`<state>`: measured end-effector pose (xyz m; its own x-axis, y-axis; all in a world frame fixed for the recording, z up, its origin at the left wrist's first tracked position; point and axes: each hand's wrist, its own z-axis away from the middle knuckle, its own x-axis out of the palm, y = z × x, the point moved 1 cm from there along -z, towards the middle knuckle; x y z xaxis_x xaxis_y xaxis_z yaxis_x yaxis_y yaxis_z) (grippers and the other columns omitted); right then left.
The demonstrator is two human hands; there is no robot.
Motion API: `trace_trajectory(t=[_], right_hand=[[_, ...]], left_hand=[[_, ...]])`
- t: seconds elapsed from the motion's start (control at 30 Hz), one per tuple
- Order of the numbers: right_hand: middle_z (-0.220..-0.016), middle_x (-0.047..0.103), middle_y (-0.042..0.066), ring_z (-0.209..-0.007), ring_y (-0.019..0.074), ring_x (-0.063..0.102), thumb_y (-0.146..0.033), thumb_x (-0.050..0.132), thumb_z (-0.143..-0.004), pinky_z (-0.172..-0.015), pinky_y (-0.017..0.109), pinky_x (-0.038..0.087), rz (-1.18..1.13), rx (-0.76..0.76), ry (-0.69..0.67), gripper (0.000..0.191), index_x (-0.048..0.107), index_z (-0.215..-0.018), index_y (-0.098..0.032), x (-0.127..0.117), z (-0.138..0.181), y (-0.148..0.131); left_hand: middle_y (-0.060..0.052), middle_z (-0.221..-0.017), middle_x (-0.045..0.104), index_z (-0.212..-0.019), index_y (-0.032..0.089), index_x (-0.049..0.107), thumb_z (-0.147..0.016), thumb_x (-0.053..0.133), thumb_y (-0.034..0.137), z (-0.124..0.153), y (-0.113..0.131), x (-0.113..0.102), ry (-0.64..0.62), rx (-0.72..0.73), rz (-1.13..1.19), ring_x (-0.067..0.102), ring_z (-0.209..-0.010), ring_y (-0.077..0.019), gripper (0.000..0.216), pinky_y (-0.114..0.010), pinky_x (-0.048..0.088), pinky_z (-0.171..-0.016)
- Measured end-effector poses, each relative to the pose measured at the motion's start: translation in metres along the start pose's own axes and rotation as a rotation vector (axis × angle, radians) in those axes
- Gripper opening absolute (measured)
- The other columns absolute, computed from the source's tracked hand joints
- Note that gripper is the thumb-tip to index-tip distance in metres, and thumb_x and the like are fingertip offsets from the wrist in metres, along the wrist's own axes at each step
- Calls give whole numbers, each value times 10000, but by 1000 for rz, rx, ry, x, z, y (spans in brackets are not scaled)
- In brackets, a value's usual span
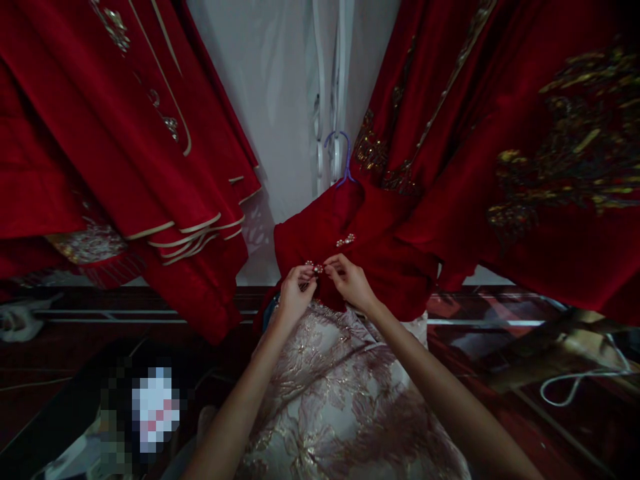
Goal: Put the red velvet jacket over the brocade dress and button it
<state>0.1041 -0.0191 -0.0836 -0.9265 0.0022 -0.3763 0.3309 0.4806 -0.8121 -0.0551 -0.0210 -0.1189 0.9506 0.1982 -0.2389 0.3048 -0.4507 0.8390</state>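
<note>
A small red velvet jacket (380,247) hangs on a purple hanger (345,157) straight ahead of me. My left hand (295,290) and my right hand (350,280) meet at its front, both with fingers pinched on a beaded clasp (316,268). A second beaded clasp (345,239) sits fastened just above. Below my forearms spreads a pale pink embroidered fabric (340,400).
Red garments with cream trim (150,167) hang at the left. Red garments with gold embroidery (550,167) hang at the right. A white wall (280,100) stands behind. A white cord (580,387) lies on the dark glossy floor at the right.
</note>
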Motion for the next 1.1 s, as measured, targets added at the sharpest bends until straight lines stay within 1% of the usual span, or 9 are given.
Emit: trace_trajectory(t=[0.1, 0.23, 0.3, 0.37, 0.5, 0.63, 0.73, 0.87, 1.1], right_hand=[[-927, 673, 44, -839, 132, 640, -215, 463, -845, -743, 256, 499, 25, 80, -34, 163, 595, -938, -191, -23, 18, 9], [-858, 680, 52, -745, 157, 642, -212, 496, -815, -680, 264, 477, 303, 227, 17, 179, 619, -943, -190, -52, 52, 26], [-828, 666, 61, -692, 165, 624, -269, 506, -822, -648, 273, 456, 451, 275, 48, 201, 619, -967, -189, -57, 66, 34], [-807, 638, 64, -671, 167, 598, -322, 521, -820, -639, 278, 441, 533, 262, 50, 233, 617, -989, -193, -57, 74, 39], [-815, 574, 48, -719, 165, 564, -319, 569, -790, -653, 270, 440, 515, 168, 25, 199, 608, -953, -211, -49, 74, 45], [-840, 538, 40, -745, 163, 538, -294, 628, -733, -675, 273, 440, 495, 173, 46, 146, 571, -837, -209, -43, 70, 48], [-829, 516, 28, -709, 151, 523, -277, 645, -700, -652, 263, 429, 525, 201, 53, 159, 542, -803, -212, -39, 71, 47], [-824, 526, 24, -689, 139, 539, -264, 621, -700, -623, 242, 414, 537, 200, 63, 115, 539, -762, -213, -37, 71, 38], [-632, 613, -10, -606, 143, 598, -231, 636, -652, -551, 224, 395, 470, 364, 50, 136, 505, -686, -218, -55, 72, 18]], left_hand=[[-54, -927, 612, -956, 178, 570, -748, 553, 159, 22, -11, 8, 94, -39, -47, 588, -821, -137, 210, -274, 476, -756], [-45, -878, 597, -902, 180, 542, -727, 591, 226, 64, -24, 29, 120, -160, -160, 580, -761, -154, 187, -287, 468, -703], [-27, -817, 587, -870, 190, 525, -701, 613, 241, 80, -25, 38, 122, -195, -252, 573, -723, -165, 197, -297, 457, -686], [-16, -767, 578, -825, 200, 510, -697, 619, 263, 88, -25, 43, 118, -200, -329, 567, -697, -176, 180, -304, 445, -681], [-17, -739, 590, -810, 206, 474, -753, 586, 373, 85, -23, 46, 184, -248, -308, 569, -636, -173, 209, -288, 428, -632], [-9, -740, 614, -826, 212, 463, -775, 569, 409, 77, -18, 48, 191, -308, -297, 576, -607, -160, 229, -262, 407, -605], [-3, -739, 620, -846, 219, 476, -788, 563, 383, 75, -14, 49, 191, -311, -386, 586, -619, -159, 194, -250, 380, -603], [-8, -703, 610, -841, 223, 496, -784, 557, 459, 75, -13, 50, 200, -330, -556, 587, -620, -180, 250, -249, 340, -576], [-20, -756, 621, -868, 227, 504, -771, 569, 468, 71, -16, 46, 195, -326, -549, 588, -660, -181, 268, -254, 349, -602]])
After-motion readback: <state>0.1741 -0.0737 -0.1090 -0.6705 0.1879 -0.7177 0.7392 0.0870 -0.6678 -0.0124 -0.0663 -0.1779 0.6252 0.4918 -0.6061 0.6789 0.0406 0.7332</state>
